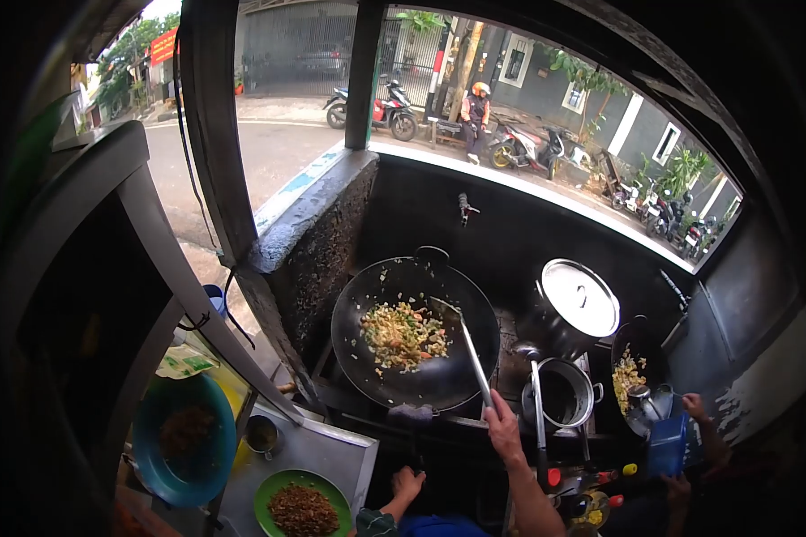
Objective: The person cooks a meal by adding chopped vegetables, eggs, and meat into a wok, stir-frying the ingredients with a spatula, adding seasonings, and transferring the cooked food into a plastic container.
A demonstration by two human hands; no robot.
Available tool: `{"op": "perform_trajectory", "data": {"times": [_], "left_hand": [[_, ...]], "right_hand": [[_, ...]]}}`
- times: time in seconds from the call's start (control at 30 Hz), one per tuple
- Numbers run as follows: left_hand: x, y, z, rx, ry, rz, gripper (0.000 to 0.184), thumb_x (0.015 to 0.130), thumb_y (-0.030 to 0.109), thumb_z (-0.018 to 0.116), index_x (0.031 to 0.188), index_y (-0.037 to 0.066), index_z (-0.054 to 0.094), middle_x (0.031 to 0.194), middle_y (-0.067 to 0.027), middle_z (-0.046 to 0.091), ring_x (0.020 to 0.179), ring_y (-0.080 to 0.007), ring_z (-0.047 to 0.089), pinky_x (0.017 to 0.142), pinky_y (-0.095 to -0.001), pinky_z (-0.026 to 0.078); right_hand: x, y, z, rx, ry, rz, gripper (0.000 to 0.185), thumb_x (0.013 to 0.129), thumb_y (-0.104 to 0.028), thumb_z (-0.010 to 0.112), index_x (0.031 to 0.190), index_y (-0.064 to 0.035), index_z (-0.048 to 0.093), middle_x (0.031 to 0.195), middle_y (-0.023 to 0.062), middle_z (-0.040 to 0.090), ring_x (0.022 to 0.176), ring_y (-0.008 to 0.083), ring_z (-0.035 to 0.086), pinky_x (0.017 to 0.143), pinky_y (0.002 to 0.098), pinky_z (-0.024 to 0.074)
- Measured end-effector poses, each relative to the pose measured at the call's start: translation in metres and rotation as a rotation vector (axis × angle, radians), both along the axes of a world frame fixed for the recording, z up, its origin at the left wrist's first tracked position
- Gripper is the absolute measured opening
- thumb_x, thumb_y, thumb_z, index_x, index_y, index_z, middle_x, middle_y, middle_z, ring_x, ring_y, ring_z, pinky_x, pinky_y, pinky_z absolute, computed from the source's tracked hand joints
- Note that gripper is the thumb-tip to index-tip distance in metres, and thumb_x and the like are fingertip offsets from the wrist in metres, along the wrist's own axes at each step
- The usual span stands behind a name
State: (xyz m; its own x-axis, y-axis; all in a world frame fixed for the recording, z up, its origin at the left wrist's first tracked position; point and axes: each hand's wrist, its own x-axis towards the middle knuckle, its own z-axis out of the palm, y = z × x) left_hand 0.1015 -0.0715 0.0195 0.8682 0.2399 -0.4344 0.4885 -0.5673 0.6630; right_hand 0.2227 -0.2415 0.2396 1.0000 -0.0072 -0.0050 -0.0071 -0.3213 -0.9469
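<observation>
My right hand is wrapped round the handle of a long metal wok spatula. Its blade rests inside a large dark wok, at the right side of a heap of chopped, mixed fried food with green and orange bits. Below the wok's front rim, my left hand is closed with its fingers curled; a dark thing at the fingertips is too dim to name. A folded cloth lies on the wok's near edge.
A lidded steel pot and a smaller pot with a ladle stand right of the wok. Farther right, a co-worker's hands hold a blue container by a second wok. A green plate and teal basin are left.
</observation>
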Motion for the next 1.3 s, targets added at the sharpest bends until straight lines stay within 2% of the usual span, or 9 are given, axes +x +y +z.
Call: {"op": "perform_trajectory", "data": {"times": [0.07, 0.13, 0.4, 0.6, 0.7, 0.8, 1.0, 1.1, 1.3], "left_hand": [[0.0, 0.002, 0.004, 0.024, -0.037, -0.11, 0.035, 0.076, 0.034, 0.067, 0.089, 0.001, 0.063, 0.088, -0.0197, 0.065, 0.086, -0.0346, 0.063, 0.077, -0.0427, 0.049], [-0.004, 0.003, 0.005, 0.048, -0.085, -0.223, 0.035, 0.077, 0.029, 0.066, 0.098, 0.002, 0.061, 0.097, -0.0218, 0.063, 0.094, -0.0372, 0.061, 0.081, -0.0456, 0.048], [-0.012, 0.009, 0.046, -0.161, -0.097, -0.044, 0.029, 0.079, 0.024, 0.064, 0.094, 0.0, 0.058, 0.096, -0.0231, 0.06, 0.091, -0.0406, 0.059, 0.078, -0.0476, 0.048], [-0.013, 0.004, 0.024, -0.063, -0.241, -0.147, 0.029, 0.078, 0.017, 0.066, 0.097, -0.002, 0.057, 0.096, -0.0238, 0.06, 0.091, -0.0417, 0.058, 0.078, -0.0466, 0.048], [-0.014, 0.005, 0.031, 0.014, -0.273, -0.138, 0.035, 0.08, 0.025, 0.065, 0.103, -0.001, 0.057, 0.095, -0.021, 0.06, 0.09, -0.0403, 0.059, 0.077, -0.0461, 0.049], [-0.007, -0.008, 0.077, 0.054, -0.282, -0.091, 0.047, 0.085, 0.037, 0.06, 0.113, 0.001, 0.055, 0.1, -0.0145, 0.062, 0.091, -0.0312, 0.061, 0.078, -0.0398, 0.049], [-0.023, -0.045, 0.186, -1.476, 0.281, -0.136, 0.039, 0.091, 0.028, 0.056, 0.123, 0.006, 0.049, 0.114, -0.0085, 0.058, 0.091, -0.0154, 0.06, 0.077, -0.0312, 0.051], [-0.051, -0.057, 0.248, -1.229, 0.254, -0.214, 0.037, 0.085, 0.012, 0.062, 0.117, 0.005, 0.044, 0.115, -0.0127, 0.057, 0.096, -0.0196, 0.059, 0.082, -0.0342, 0.05], [-0.102, -0.024, 0.251, -0.983, 0.039, -0.102, 0.04, 0.08, 0.008, 0.065, 0.112, 0.003, 0.042, 0.101, -0.0149, 0.06, 0.092, -0.0208, 0.06, 0.081, -0.0318, 0.05]], "right_hand": [[-0.01, -0.012, -0.007, -0.348, -0.265, -0.047, 0.047, 0.089, -0.015, 0.053, 0.132, -0.0017, 0.044, 0.083, 0.0049, 0.059, 0.056, 0.0072, 0.047, 0.052, 0.0213, 0.0396], [-0.021, -0.012, 0.017, -0.184, 0.126, -0.092, 0.045, 0.089, -0.018, 0.051, 0.129, 0.0008, 0.046, 0.121, 0.0209, 0.056, 0.107, 0.0268, 0.058, 0.092, 0.0322, 0.0418], [-0.056, -0.015, 0.029, -0.374, -0.059, -0.081, 0.041, 0.089, -0.012, 0.051, 0.127, 0.0024, 0.047, 0.123, 0.0234, 0.054, 0.118, 0.0317, 0.051, 0.099, 0.0351, 0.0388], [-0.093, -0.025, 0.02, -0.37, -0.163, -0.143, 0.044, 0.089, -0.018, 0.055, 0.129, -0.0031, 0.048, 0.1, 0.0106, 0.062, 0.08, 0.0136, 0.057, 0.072, 0.0263, 0.046], [-0.105, -0.025, 0.026, -0.01, 0.142, -0.214, 0.045, 0.089, -0.018, 0.055, 0.13, -0.005, 0.046, 0.076, -0.0022, 0.052, 0.05, 0.0007, 0.036, 0.043, 0.0169, 0.0285], [-0.124, -0.018, 0.044, 0.3, 0.205, -0.238, 0.043, 0.091, -0.016, 0.052, 0.13, -0.0029, 0.039, 0.079, 0.0044, 0.055, 0.051, 0.004, 0.042, 0.042, 0.0171, 0.0331], [-0.193, 0.001, 0.016, 0.839, 0.31, -0.246, 0.038, 0.087, -0.016, 0.056, 0.118, -0.0052, 0.036, 0.087, 0.0075, 0.056, 0.057, 0.0051, 0.047, 0.044, 0.0186, 0.0361], [-0.234, 0.006, 0.028, 0.888, 0.214, -0.156, 0.043, 0.083, -0.011, 0.057, 0.12, -0.0102, 0.036, 0.103, 0.0057, 0.05, 0.077, 0.0084, 0.053, 0.055, 0.0225, 0.0441], [-0.328, -0.056, -0.008, -0.05, 0.062, -0.178, 0.023, 0.083, -0.023, 0.062, 0.098, -0.0059, 0.063, 0.095, 0.0118, 0.06, 0.086, 0.0252, 0.061, 0.077, 0.0336, 0.0487]]}}
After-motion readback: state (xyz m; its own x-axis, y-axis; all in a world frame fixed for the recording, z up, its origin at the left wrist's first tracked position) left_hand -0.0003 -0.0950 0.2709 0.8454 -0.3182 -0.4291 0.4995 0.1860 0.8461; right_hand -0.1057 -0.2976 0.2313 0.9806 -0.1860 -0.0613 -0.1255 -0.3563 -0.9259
